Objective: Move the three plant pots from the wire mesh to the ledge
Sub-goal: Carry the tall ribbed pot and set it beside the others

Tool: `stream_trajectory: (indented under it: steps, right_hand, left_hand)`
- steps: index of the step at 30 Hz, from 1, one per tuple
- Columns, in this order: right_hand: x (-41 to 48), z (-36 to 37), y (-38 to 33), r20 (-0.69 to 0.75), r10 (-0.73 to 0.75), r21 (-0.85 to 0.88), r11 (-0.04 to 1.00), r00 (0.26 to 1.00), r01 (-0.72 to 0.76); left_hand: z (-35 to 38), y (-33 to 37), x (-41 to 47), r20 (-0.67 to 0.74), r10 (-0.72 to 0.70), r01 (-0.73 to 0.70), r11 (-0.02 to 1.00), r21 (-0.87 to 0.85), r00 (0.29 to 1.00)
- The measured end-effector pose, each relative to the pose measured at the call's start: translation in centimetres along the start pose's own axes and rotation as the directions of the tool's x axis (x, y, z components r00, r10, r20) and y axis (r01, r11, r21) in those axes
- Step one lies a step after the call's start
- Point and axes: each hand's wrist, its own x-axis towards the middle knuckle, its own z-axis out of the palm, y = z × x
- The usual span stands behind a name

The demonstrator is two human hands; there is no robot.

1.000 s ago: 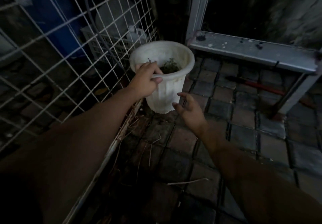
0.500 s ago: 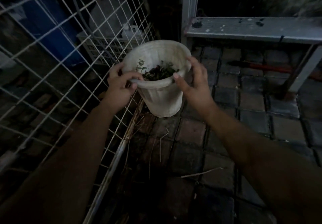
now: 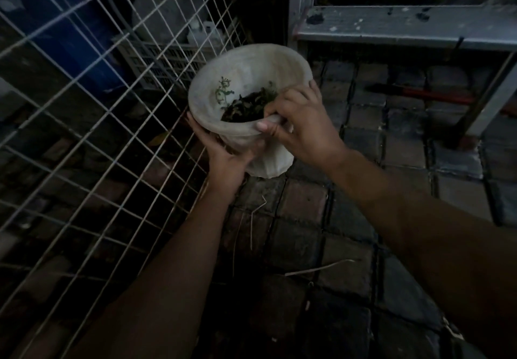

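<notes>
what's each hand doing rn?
Left hand: cupped under the white pot, supporting its side.
Right hand: closed on the pot's near rim, thumb outside.

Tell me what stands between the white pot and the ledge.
Nothing visible does. The white pot is held in the left hand and right hand, tilted toward the camera. Only open paving lies between it and the grey ledge, up and to the right.

One head-worn wide-angle view looks steeply down, close over the paved floor [image 3: 302, 235] beside the wire mesh [image 3: 92, 123].
</notes>
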Motion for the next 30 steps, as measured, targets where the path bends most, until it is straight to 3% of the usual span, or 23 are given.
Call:
stream_trajectory:
  steps: [5, 11, 16, 18, 21, 30]
  right_hand:
    - [-1.0, 1.4, -1.0, -0.095, 0.039, -0.003, 0.999, 0.995, -0.039]
    - [-1.3, 1.7, -0.7, -0.258, 0.12, 0.19, 0.979, 0.959, -0.072]
    - [-2.0, 1.8, 0.8, -0.3, 0.214, 0.309, 0.944, 0.93, -0.118]
    - [-2.4, 1.9, 1.4, -0.225, 0.394, 0.467, 0.846, 0.891, -0.256]
    - [-3.2, 2.8, 1.6, 0.088, 0.593, 0.69, 0.544, 0.801, -0.478]
    - [-4.6, 6.0, 6.1, 0.283, 0.62, 0.64, 0.446, 0.732, -0.625]
  left_hand:
    - [1.1, -1.2, 0.6, 0.071, -0.066, 0.071, 0.995, -0.07, 0.995]
    - [2.0, -2.2, 1.1, 0.065, -0.066, 0.065, 0.998, 0.015, 0.996]
    - [3.0, -3.9, 1.1, 0.04, -0.044, 0.042, 0.998, 0.043, 0.998]
    - [3.1, -5.1, 1.0, 0.027, -0.081, 0.081, 0.996, 0.024, 0.996]
    - [3.2, -6.2, 1.1, 0.032, -0.223, 0.224, 0.974, -0.041, 0.974]
    - [3.8, -7.6, 1.9, -0.01, -0.257, 0.257, 0.965, 0.044, 0.966]
